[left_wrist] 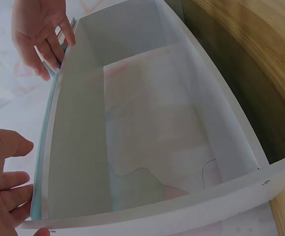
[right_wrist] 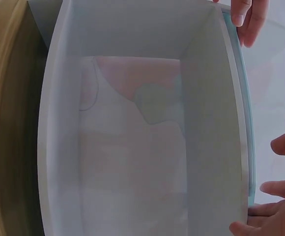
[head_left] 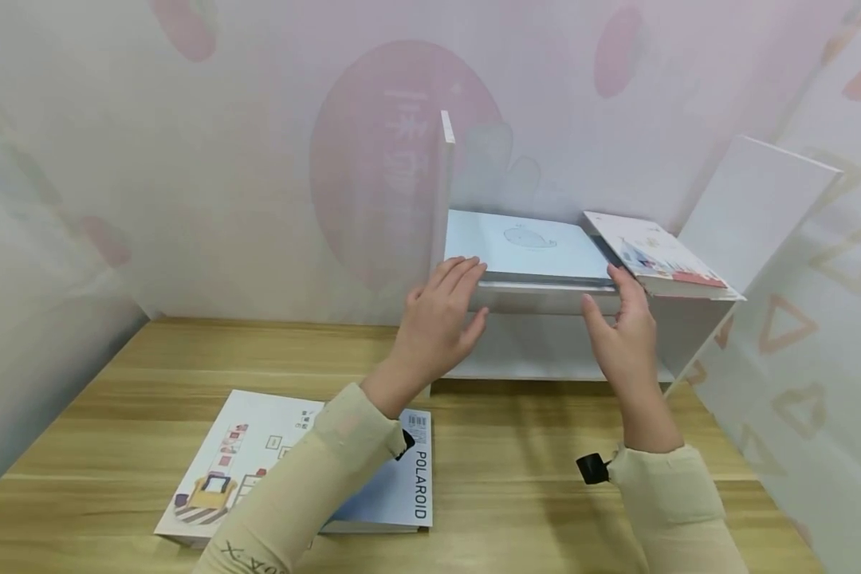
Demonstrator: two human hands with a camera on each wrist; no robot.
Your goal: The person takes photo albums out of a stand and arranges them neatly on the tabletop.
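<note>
A pale blue book [head_left: 488, 239] with a small whale drawing lies flat on the upper board of a white shelf [head_left: 552, 343]. My left hand [head_left: 436, 323] is at the book's near left corner, fingertips touching its edge and thumb held apart. At the near right corner, my right hand [head_left: 626, 339] touches the edge with extended fingers, its thumb spread away. Both wrist views show the book's blue edge [left_wrist: 45, 132] along the board, with fingers at either end. Neither hand wraps round the book.
A thick white illustrated book [head_left: 663, 251] lies tilted on the shelf's right side, by a slanted side panel [head_left: 760, 207]. An upright panel [head_left: 442, 191] stands at the left. On the wooden table [head_left: 516, 478] lie a white box-like book [head_left: 222, 470] and a blue POLAROID book [head_left: 395, 494].
</note>
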